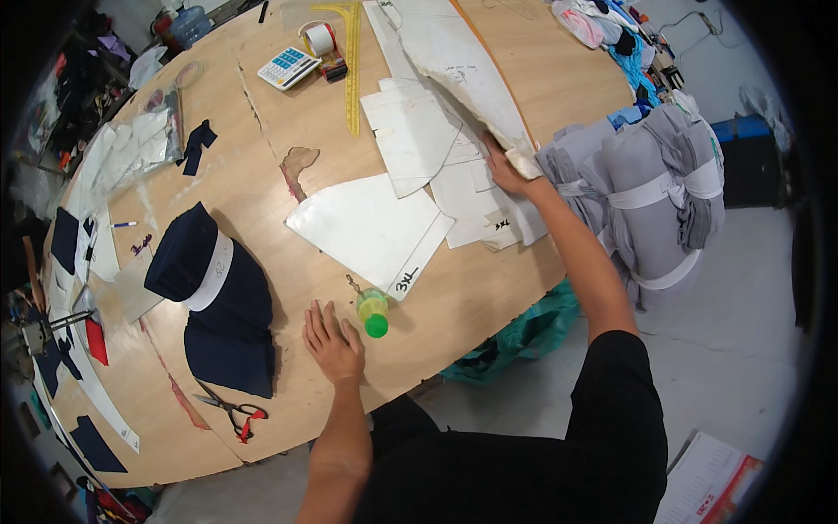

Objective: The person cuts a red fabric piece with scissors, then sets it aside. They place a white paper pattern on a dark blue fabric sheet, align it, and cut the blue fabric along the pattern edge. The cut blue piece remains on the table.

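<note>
My left hand (334, 341) lies on the wooden table with its fingers spread, holding nothing. Just right of it is a small bottle (374, 307) of yellowish liquid with a green cap. My right hand (508, 168) is at the edge of a long white paper pattern (463, 65), whose near end is raised and curled; part of the hand is hidden under it. Flatter paper patterns (410, 135) lie beside and beneath that hand. A large white pattern piece (371, 227) with a slanted edge rests between my two hands.
Dark navy fabric rolls (223, 297) bound with a white band stand at left, near black scissors (231, 410) with red on the handles. A calculator (289, 68), tape roll (319, 38) and yellow set square (353, 70) lie farther back. Grey fabric bundles (642, 192) sit off the right edge.
</note>
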`<control>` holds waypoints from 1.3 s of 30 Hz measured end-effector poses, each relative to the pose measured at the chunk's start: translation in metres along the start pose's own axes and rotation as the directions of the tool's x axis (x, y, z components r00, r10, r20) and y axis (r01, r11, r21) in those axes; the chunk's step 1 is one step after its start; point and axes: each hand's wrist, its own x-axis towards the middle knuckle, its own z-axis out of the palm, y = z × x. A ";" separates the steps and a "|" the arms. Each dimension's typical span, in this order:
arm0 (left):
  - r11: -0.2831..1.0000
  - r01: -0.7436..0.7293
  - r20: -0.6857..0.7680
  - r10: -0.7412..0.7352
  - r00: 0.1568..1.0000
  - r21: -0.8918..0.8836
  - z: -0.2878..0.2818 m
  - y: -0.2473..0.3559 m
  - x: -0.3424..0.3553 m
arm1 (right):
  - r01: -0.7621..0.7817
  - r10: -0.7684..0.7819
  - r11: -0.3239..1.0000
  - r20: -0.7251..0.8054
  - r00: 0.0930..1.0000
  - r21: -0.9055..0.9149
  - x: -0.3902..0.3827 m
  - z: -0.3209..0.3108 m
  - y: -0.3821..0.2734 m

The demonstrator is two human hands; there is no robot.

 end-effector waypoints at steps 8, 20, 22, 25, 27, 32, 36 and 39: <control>1.000 0.023 0.034 -0.022 0.999 -0.013 0.001 -0.003 0.000 | -0.109 0.155 0.793 -0.027 0.988 0.599 -0.029 -0.066 0.038; 1.000 0.023 0.032 -0.023 0.999 0.007 0.002 -0.004 -0.001 | -0.256 0.418 0.893 -0.471 0.777 0.371 -0.053 -0.063 0.030; 1.000 0.024 0.039 -0.024 0.999 -0.001 0.002 -0.003 0.000 | -0.160 0.314 0.936 -0.545 0.777 0.313 -0.057 -0.057 0.036; 1.000 0.020 0.044 -0.020 0.999 -0.009 0.001 -0.001 0.001 | -0.289 0.297 0.954 -0.333 0.895 0.074 -0.053 -0.050 0.035; 1.000 0.007 0.040 -0.006 0.999 -0.020 0.001 0.000 0.002 | -0.304 0.326 0.945 -0.390 0.861 0.118 -0.043 -0.029 0.031; 0.999 0.032 0.050 -0.031 0.998 -0.018 0.000 -0.003 0.001 | -0.439 0.506 0.836 -0.155 0.848 0.329 -0.013 -0.014 -0.044; 1.000 0.012 0.017 -0.012 1.000 -0.014 0.001 -0.002 0.000 | -0.299 0.384 0.847 -0.116 0.916 0.439 0.002 0.049 -0.052; 0.999 0.002 0.008 -0.001 1.000 -0.040 0.001 -0.003 -0.001 | -0.325 0.345 0.848 0.028 0.938 0.420 0.008 0.067 -0.063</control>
